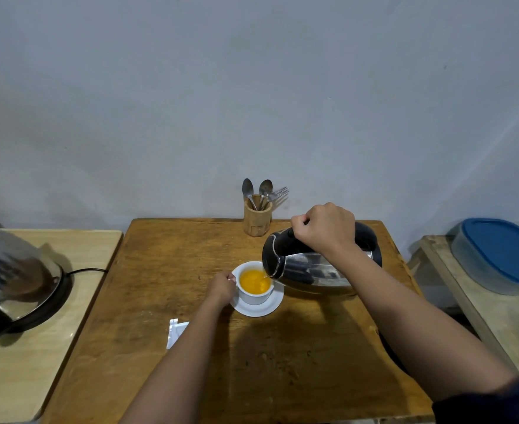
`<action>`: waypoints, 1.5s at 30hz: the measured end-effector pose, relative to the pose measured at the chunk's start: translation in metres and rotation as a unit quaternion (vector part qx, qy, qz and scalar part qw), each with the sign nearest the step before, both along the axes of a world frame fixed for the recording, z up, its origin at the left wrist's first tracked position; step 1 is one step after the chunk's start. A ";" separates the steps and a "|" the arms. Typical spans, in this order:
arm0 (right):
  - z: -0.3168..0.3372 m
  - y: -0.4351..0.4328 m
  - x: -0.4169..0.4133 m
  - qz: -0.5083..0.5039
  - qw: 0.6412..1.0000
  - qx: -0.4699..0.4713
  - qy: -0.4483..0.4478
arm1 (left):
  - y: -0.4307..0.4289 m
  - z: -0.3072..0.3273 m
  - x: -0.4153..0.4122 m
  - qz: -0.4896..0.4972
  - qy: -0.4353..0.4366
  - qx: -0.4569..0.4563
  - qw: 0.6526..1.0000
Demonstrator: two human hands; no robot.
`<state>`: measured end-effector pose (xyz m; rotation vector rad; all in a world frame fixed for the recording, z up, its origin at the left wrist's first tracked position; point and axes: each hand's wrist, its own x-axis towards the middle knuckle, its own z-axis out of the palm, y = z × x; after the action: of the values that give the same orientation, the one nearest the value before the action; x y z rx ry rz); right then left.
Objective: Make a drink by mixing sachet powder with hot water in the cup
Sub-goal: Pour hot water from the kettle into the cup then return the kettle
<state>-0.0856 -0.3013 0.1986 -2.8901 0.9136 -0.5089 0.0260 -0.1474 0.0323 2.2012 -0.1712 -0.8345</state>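
Note:
A white cup (253, 296) stands on a white saucer (264, 309) in the middle of the wooden table (166, 264). Orange liquid (254, 281) fills the cup. My left hand (221, 287) grips the cup's handle on its left side. My right hand (325, 229) is closed around the black handle of a steel kettle (310, 270), which is tilted to the left with its spout over the cup's right rim. A thin stream runs from the spout into the liquid. A white sachet (175, 332) lies flat on the table, partly hidden under my left forearm.
A wooden holder (256, 220) with two spoons and a fork stands at the table's back edge. A second kettle (13, 280) sits on its base on the lighter table to the left, with a black cord. A blue-lidded container (502, 255) rests on the right bench.

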 end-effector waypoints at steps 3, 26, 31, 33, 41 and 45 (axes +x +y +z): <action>0.000 0.000 0.000 0.002 1.000 0.001 -0.002 | 0.000 0.000 -0.001 0.003 -0.001 -0.004 1.000; -0.006 -0.007 -0.013 -0.054 0.995 0.062 -0.058 | 0.006 0.000 -0.004 -0.021 -0.020 -0.028 0.999; -0.006 -0.012 -0.027 -0.129 0.969 0.153 -0.143 | 0.005 -0.004 -0.007 -0.042 -0.040 -0.032 0.998; -0.005 -0.016 -0.036 -0.167 0.948 0.198 -0.184 | 0.005 -0.004 -0.010 -0.040 -0.049 -0.034 0.997; -0.015 -0.036 -0.092 -0.305 0.863 0.273 -0.295 | -0.001 -0.012 -0.018 0.018 -0.065 -0.064 0.996; -0.010 -0.045 -0.127 -0.384 0.801 0.280 -0.363 | -0.006 -0.016 -0.020 0.064 -0.049 -0.068 0.994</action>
<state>-0.2121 -0.3461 0.1886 -1.4857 1.6521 -1.0526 0.0059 -0.1530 0.0165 2.1013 -0.1280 -0.6265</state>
